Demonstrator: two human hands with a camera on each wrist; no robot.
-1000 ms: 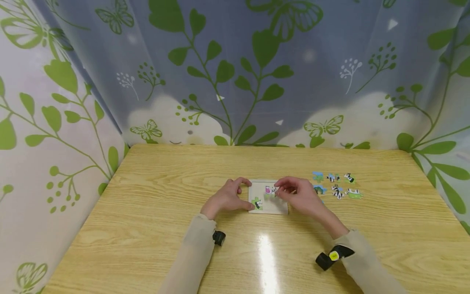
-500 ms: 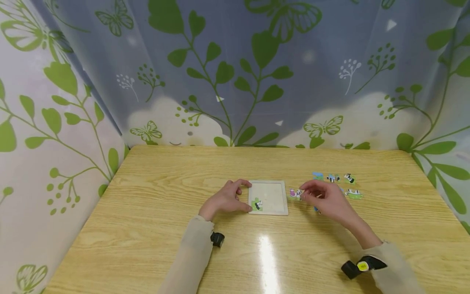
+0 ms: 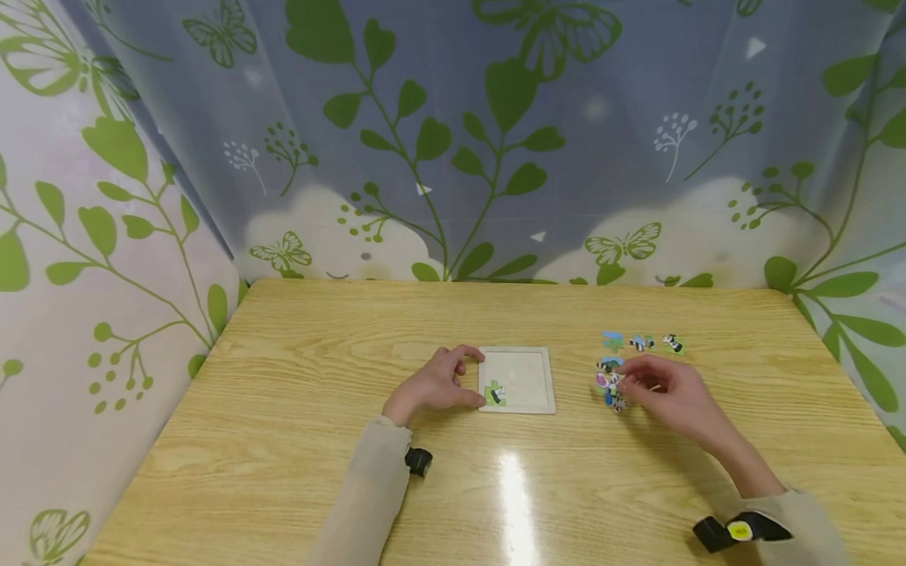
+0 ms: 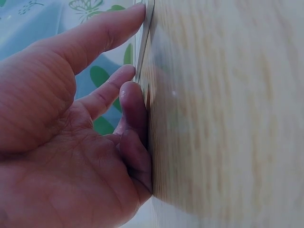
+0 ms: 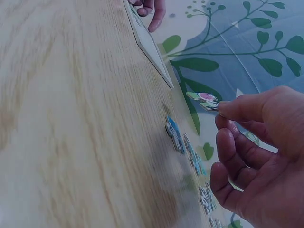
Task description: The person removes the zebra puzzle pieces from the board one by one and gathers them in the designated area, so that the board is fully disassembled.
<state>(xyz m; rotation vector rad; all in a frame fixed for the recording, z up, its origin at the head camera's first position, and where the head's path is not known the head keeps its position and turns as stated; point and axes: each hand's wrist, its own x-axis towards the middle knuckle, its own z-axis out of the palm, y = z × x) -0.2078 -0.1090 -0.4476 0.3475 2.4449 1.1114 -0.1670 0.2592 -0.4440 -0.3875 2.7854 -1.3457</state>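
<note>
My left hand [image 3: 442,383] rests at the left edge of a square wooden puzzle tray [image 3: 551,381], with thumb and index finger touching its two left corners. One green puzzle piece with a black-and-white figure [image 3: 495,394] lies in the tray's near left corner. To the right of the tray, my right hand [image 3: 668,393] pinches a puzzle piece with a pink and green picture [image 5: 206,99] between thumb and fingertips. That piece is held above the table, over other loose pieces, and partly covers them in the head view.
Several loose puzzle pieces lie right of the tray, among them a blue and green one [image 3: 612,340], a blue, black and white one [image 3: 642,343] and a panda one [image 3: 673,343]. My right hand hides others. A patterned curtain [image 3: 453,157] hangs behind the wooden table [image 3: 318,330].
My right hand has moved right, from over the tray to over the loose pieces, with the pink and green puzzle piece still pinched. My left hand has stayed at the tray's edge.
</note>
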